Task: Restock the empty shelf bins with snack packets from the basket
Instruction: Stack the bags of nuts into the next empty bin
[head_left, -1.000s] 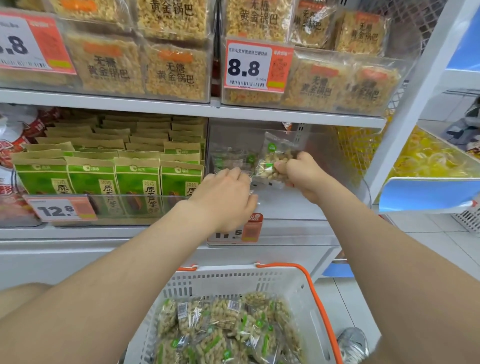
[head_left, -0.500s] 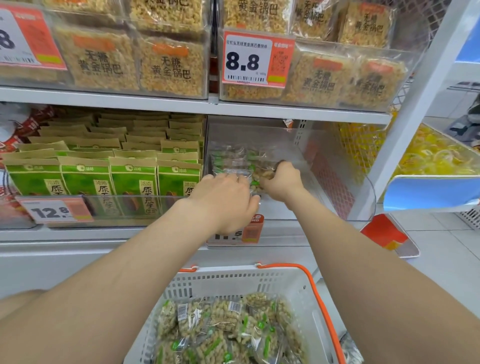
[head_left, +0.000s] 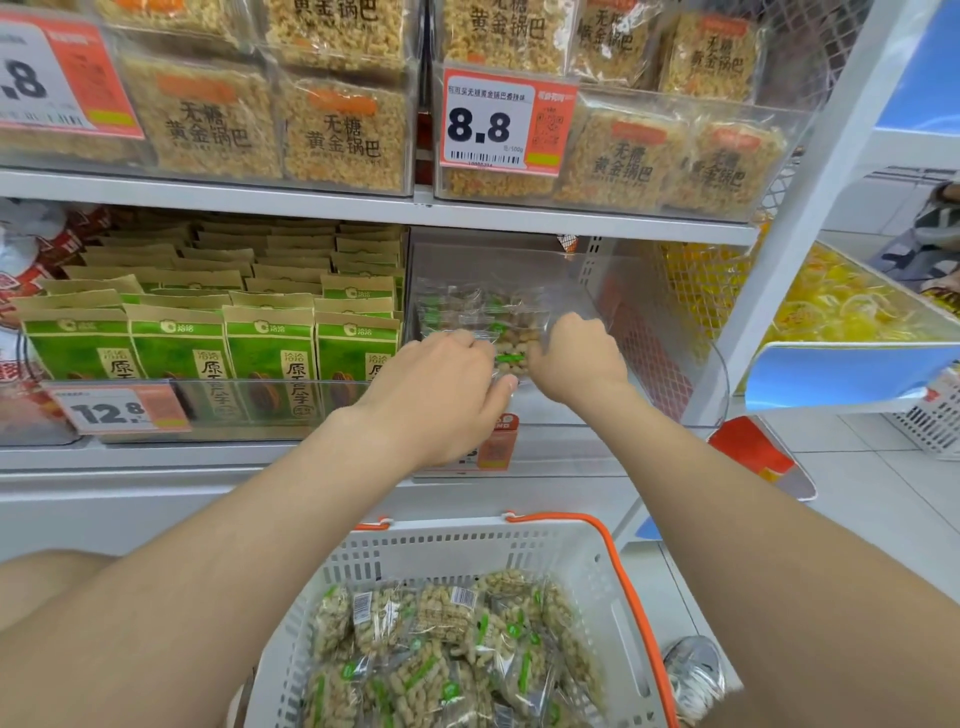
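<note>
Green paper bags (head_left: 223, 343) in rows at left; rice-crust packs (head_left: 343, 135) above, behind an 8.8 price tag (head_left: 506, 124); yellow packets (head_left: 841, 306) far right.

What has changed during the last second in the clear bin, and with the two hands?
The right hand brought its snack packet down from mid-air onto the other packets lying at the left of the clear bin, and still grips it. The left hand stayed at the bin's front, beside the packet. The basket looks unchanged.
</note>
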